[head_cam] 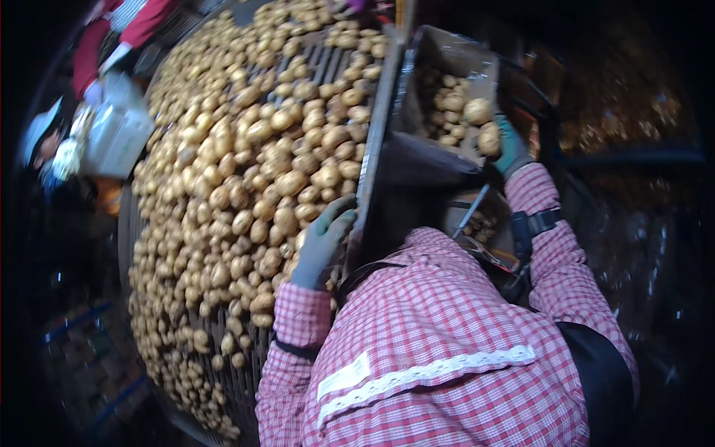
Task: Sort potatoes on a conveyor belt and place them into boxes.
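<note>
My left hand (325, 240), in a grey and green work glove, is at the near metal side rail (373, 151) of a slatted conveyor. Its fingertips reach the rail beside the potatoes (285, 181); its palm side is hidden, and no potato shows in it. Off to the right, my right hand (509, 146), gloved alike, is at the side of a plastic bin (430, 151). A large potato (489, 139) is against its fingers over the bin's rim. Inside the bin lie several potatoes (451, 103), with another big one (477, 112) near the hand.
Across the conveyor, a person in red sleeves (92, 56) reaches toward a pale box (118, 134); another person's cap (42, 131) shows nearby. Bare conveyor slats (329, 64) show between potatoes. Below the bin, small potatoes (480, 226) lie in a container, near a pale rod (472, 211).
</note>
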`<state>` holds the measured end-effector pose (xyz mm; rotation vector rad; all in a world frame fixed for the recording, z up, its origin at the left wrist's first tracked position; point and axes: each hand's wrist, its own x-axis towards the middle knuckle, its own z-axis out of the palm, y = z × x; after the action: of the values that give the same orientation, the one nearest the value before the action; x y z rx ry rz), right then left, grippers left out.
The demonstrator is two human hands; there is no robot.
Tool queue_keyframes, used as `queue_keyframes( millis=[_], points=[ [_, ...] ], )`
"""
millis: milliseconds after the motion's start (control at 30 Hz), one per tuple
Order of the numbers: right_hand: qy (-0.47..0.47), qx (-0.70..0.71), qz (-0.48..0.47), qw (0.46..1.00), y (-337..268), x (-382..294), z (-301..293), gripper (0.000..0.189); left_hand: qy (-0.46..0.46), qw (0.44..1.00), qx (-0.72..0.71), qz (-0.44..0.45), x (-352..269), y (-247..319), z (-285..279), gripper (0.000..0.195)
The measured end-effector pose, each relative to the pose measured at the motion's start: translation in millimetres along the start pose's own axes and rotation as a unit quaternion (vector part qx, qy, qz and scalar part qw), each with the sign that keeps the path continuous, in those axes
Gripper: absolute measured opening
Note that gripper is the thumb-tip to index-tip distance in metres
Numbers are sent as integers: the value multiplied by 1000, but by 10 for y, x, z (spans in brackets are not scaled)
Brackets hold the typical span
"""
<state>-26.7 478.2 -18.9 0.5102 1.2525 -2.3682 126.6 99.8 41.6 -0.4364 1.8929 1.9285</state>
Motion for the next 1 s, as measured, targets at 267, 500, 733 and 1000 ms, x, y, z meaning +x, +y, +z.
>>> queue_keyframes(
  millis=[267, 500, 733, 1000],
  points=[
    [103, -185, -100, 972, -329, 1153, -410, 43, 88, 993, -62, -44, -525, -428, -479, 31],
    [-161, -250, 50, 953, 449, 654, 1501, 42, 507, 860, 57, -7, -1172, -627, -1856, 23],
    [-201, -286, 149, 925, 983, 107, 2460, 37, 456, 737, 491, -90, -781, -811, -2290, 63],
    [-274, -351, 134, 885, 1304, 247, 2854, 32, 407, 911, 63, -5, -745, -878, -2380, 71]
  ],
)
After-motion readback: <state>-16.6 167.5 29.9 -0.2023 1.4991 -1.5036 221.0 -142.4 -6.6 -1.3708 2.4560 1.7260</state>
